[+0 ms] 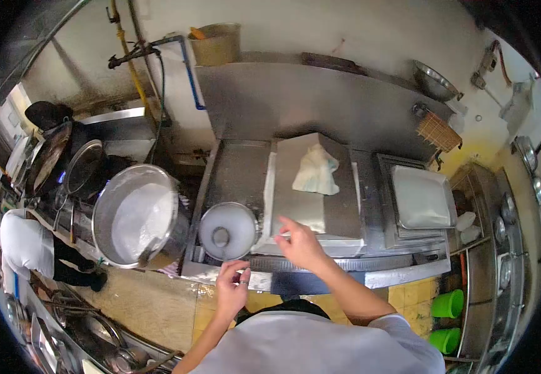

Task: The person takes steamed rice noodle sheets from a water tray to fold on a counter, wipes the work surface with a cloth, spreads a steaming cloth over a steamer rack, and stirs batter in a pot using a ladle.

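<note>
A round metal bowl (pixel 238 215) of whitish liquid stands on the steel counter at my left, and a ladle (pixel 220 236) sits in it. Just below the bowl's near rim is my left hand (pixel 230 288), its fingers curled; whether they hold the ladle's handle is unclear. My right hand (pixel 301 246) hovers over the front of the counter, index finger stretched out and the others bent, with nothing visible in it. Beyond it is a peaked stainless steel cover (pixel 292 168), and a crumpled white cloth (pixel 317 171) lies on top.
Left of the counter stands a large metal pot (pixel 103 218) with white contents. A shallow metal tray (pixel 421 196) rests at the right. Green buckets (pixel 447 304) are low on the right. A person in white (pixel 28 243) bends at the far left, near woks (pixel 84 167).
</note>
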Motion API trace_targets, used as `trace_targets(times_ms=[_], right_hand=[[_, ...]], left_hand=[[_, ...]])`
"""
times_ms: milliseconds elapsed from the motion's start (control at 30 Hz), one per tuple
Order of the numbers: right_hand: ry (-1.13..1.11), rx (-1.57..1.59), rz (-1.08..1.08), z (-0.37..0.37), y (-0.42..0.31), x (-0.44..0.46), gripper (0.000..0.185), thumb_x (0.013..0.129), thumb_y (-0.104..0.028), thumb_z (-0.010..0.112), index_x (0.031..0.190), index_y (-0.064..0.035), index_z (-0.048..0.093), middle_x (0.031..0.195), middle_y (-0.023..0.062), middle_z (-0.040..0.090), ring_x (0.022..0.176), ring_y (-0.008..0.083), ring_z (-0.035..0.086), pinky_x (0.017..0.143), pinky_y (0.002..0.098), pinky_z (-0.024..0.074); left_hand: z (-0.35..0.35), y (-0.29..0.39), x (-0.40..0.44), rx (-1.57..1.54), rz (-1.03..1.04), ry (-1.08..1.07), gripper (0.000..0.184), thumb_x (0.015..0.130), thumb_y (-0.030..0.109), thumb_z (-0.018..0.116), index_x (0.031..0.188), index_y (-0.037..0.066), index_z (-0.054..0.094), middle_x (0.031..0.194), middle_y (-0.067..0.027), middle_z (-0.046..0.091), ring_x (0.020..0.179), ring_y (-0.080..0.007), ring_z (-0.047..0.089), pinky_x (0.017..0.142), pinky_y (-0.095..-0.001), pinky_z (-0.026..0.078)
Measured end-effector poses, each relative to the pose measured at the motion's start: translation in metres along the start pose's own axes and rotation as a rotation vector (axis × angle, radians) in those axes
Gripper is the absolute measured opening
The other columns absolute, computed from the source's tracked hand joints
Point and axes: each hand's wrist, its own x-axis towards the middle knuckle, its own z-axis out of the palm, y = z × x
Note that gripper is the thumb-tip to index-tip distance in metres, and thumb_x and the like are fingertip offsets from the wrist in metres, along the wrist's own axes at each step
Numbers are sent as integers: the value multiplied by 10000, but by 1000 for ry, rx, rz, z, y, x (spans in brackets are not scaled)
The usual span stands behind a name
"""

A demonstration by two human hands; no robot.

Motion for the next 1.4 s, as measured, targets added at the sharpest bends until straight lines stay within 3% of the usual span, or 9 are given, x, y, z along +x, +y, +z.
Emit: trace_targets(times_ms=[67,167,300,433,533,733,1067,1233,1400], right_hand=[[79,-4,91,-37,42,0,477,902,-193,696,1318,21,598,1103,246,708,1004,436,681,911,486,536],[189,-161,41,-84,92,15,477,883,-156,708,1312,25,603,1025,162,748,766,330,721,756,433,567],[205,-202,83,-126,144,57,497,893,-215,688,1319,27,602,993,175,748,799,384,718,793,473,563],[190,-267,218,-135,181,132,498,873,-352,701,1182,39,694,1035,251,729,1019,416,697,881,481,545],[-16,-312,402,-143,165,178,546,866,-457,681,1115,27,729,1097,263,720,1118,420,668,940,490,529],[65,-333,448,-100,200,225,556,893,-440,622,1156,43,700,1144,287,701,1128,443,662,999,503,507],[395,-295,275,-81,200,214,413,845,-300,692,1052,56,681,998,306,713,964,460,704,875,535,546],[478,-249,165,-94,157,179,387,835,-282,718,1030,45,648,950,302,711,906,479,698,822,546,538],[553,-200,-104,-115,75,128,332,862,-302,720,943,4,618,875,277,695,842,478,682,767,535,531]], left_hand=[[43,-14,5,-64,-35,-64,211,928,-18,687,1131,34,714,1112,-87,641,713,-96,617,622,-238,509],[92,-19,16,-97,-165,-203,230,955,-60,646,1176,-1,670,1168,-93,603,845,-117,642,711,-258,534],[144,2,36,-59,-202,-253,215,984,20,656,1197,-6,670,1044,-65,680,822,-111,641,730,-259,530],[173,9,38,-88,-190,-206,207,971,47,679,1175,28,709,968,-45,702,740,-76,611,661,-247,502],[168,12,35,-27,-250,-176,213,981,88,685,1176,4,703,947,-42,709,746,-76,612,671,-248,507],[147,8,11,24,-406,-70,231,992,123,686,1187,-1,694,946,-44,716,821,-101,647,744,-267,534],[107,-1,-41,-85,-392,199,254,1000,104,663,1224,-17,663,995,-71,706,842,-133,653,779,-288,550],[90,6,-56,-62,-430,240,257,1010,102,649,1233,-26,650,1027,-76,700,872,-137,648,804,-297,545],[73,7,-76,-118,-305,275,268,1023,121,637,1253,-16,637,1058,-70,699,922,-144,655,811,-300,552]])
